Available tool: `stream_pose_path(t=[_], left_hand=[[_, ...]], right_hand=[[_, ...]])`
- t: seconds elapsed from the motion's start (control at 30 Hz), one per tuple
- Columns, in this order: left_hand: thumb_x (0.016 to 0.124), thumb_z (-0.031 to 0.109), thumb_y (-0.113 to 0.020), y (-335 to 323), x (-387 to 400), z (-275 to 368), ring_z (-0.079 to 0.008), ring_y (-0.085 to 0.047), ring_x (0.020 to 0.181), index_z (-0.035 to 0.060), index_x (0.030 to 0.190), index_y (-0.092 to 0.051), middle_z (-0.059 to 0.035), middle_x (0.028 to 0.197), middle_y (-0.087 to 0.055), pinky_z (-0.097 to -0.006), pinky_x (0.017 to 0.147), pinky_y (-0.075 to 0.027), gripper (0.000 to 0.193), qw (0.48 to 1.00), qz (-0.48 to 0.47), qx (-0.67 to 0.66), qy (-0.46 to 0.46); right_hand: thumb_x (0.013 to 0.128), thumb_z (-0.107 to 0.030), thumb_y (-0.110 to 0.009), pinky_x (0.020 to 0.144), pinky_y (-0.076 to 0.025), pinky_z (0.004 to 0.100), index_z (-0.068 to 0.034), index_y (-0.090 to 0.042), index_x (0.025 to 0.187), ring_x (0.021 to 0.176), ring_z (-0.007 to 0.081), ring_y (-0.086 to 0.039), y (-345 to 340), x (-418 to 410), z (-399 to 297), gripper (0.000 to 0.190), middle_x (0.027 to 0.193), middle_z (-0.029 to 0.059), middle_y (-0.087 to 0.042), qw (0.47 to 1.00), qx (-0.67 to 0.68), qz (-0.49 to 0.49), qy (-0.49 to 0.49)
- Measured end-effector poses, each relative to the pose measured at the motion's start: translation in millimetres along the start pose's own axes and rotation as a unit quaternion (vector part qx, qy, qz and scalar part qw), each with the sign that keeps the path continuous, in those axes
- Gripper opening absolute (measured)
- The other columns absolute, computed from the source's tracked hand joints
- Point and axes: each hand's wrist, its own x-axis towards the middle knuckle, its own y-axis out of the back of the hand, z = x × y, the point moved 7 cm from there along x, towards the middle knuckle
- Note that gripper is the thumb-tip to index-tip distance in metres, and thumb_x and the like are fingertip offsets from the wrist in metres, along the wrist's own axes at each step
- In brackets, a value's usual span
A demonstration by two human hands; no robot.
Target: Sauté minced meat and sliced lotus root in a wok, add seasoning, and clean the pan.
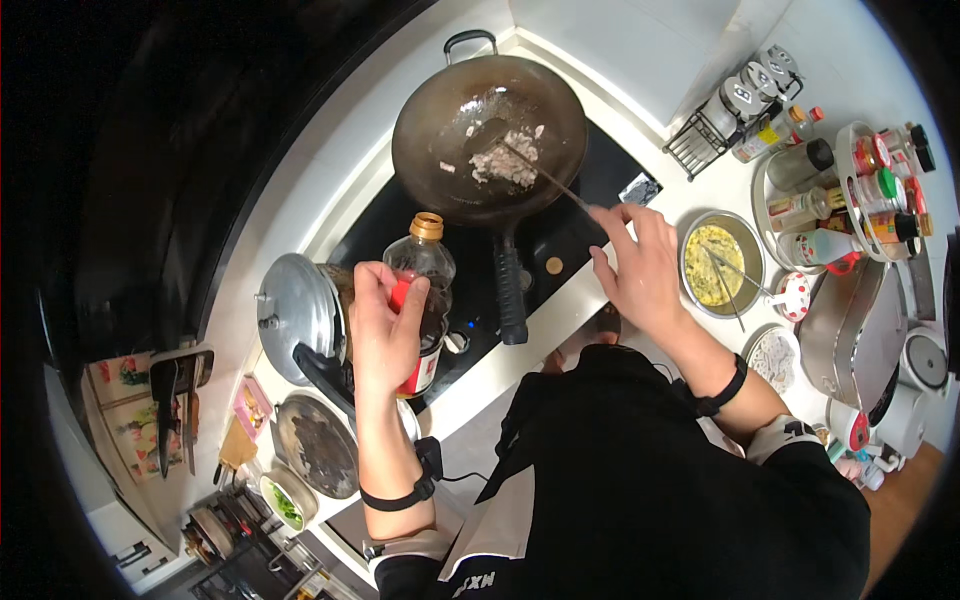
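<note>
My left hand (pixel 386 330) is closed at a plastic bottle of dark liquid (pixel 426 315), which has a red label and a gold-coloured neck. A red patch shows between thumb and fingers; I cannot tell whether it belongs to the label. The bottle is near the stove's left front. My right hand (pixel 637 270) grips the end of a long-handled metal spatula or ladle (pixel 551 180). Its head lies inside a large wok (pixel 427 112), by a heap of pale minced meat (pixel 506 161). The wok sits on a black glass stove (pixel 472 262), its wrapped handle (pixel 510 292) pointing towards me.
To the right, a metal pot (pixel 686 259) holds a yellow egg mixture and chopsticks. Behind it are a seasoning carousel (pixel 765 202) and a jar rack (pixel 694 142). A pressure cooker (pixel 300 315), a dark round lid (pixel 319 446) and a bowl with greens (pixel 262 491) stand left.
</note>
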Motion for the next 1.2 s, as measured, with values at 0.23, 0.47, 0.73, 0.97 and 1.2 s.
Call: stream_pose_path(t=[0.23,0.47,0.73,0.97,1.2], left_hand=[[0.091,0.011,-0.072,-25.8,48.5,4.9,-0.0109,-0.045,0.056,0.0038,0.092,-0.043,-0.0076,0.063,-0.052,-0.0300,0.053,-0.039,0.029,0.996,-0.036,0.070,-0.029],[0.087,0.017,-0.075,-27.9,78.8,2.4,-0.0192,-0.052,0.056,0.0029,0.091,-0.045,-0.0102,0.064,-0.056,-0.0353,0.057,-0.044,0.033,0.986,-0.050,0.155,-0.019],[0.084,0.023,-0.076,-35.0,100.7,8.0,-0.0252,-0.057,0.059,0.0025,0.090,-0.048,-0.0115,0.064,-0.058,-0.0389,0.061,-0.047,0.035,0.972,-0.086,0.218,-0.019],[0.084,0.024,-0.076,-37.9,108.5,2.3,-0.0256,-0.057,0.059,0.0021,0.091,-0.049,-0.0108,0.062,-0.056,-0.0398,0.061,-0.047,0.036,0.965,-0.103,0.241,-0.021],[0.083,0.025,-0.076,-46.0,112.6,6.5,-0.0286,-0.060,0.060,0.0013,0.091,-0.050,-0.0127,0.062,-0.057,-0.0415,0.062,-0.048,0.036,0.954,-0.115,0.277,-0.015]], right_hand=[[0.088,-0.005,-0.060,0.068,-0.055,0.0496,-0.009,-0.056,0.135,0.077,0.0413,-0.065,-41.2,-11.4,54.2,0.048,0.101,0.0196,-0.058,0.967,0.035,-0.179,-0.176],[0.097,-0.006,-0.055,0.050,-0.041,0.0301,-0.004,-0.055,0.138,0.056,0.0152,-0.050,-28.2,-48.0,57.1,0.040,0.082,0.0103,-0.059,0.723,0.500,-0.163,-0.448],[0.099,-0.008,-0.054,0.041,-0.027,0.0196,-0.010,-0.062,0.132,0.049,0.0033,-0.038,-32.6,-72.7,40.7,0.033,0.080,0.0045,-0.057,0.472,0.664,-0.160,-0.558],[0.099,-0.008,-0.054,0.041,-0.028,0.0195,-0.007,-0.061,0.131,0.049,0.0037,-0.039,-24.2,-73.5,39.6,0.033,0.081,0.0044,-0.057,0.457,0.673,-0.166,-0.558],[0.099,-0.007,-0.055,0.042,-0.027,0.0189,-0.005,-0.060,0.131,0.051,0.0033,-0.039,-20.5,-74.4,40.8,0.032,0.082,0.0044,-0.057,0.454,0.681,-0.171,-0.549]])
